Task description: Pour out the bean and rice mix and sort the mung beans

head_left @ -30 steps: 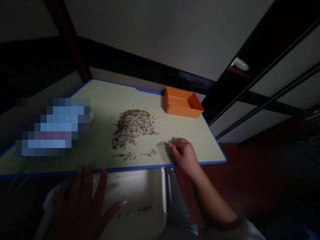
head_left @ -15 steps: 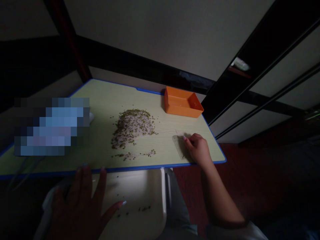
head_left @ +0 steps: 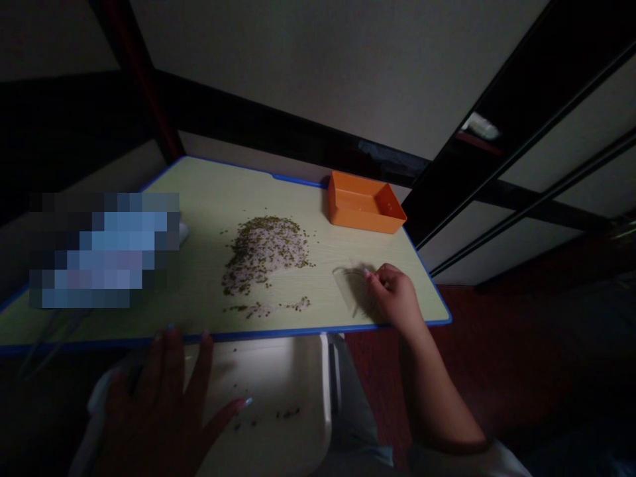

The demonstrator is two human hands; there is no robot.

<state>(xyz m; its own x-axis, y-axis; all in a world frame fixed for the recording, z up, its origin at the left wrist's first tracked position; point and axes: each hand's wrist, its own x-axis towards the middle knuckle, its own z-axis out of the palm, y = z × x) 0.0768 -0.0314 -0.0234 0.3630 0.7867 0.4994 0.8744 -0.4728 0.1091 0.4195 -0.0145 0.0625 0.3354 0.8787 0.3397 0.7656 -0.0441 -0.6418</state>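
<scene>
On the yellow table (head_left: 199, 185) lies a mixed heap of small green beans and pale grains (head_left: 268, 248), with a thin trail of the same (head_left: 268, 307) nearer the front edge. To its right, my right hand (head_left: 395, 291) pinches a thin, clear plastic piece (head_left: 350, 288) between thumb and fingers, just above the tabletop. Its exact kind is hard to make out. My left hand (head_left: 163, 397) is in shadow at the front edge, fingers spread, over a white plastic tub (head_left: 325, 397). Several dark beans are scattered in that tub.
An orange open box (head_left: 368, 222) stands at the back right of the table. Pixelated blur hides an object at the left, with a pale end showing. Dark-trimmed panels rise behind the table; a reddish floor (head_left: 377, 371) lies at the right.
The clear plastic piece in my right hand has tilted, and its left end has shifted left. My left hand, the heap and the orange box stay put.
</scene>
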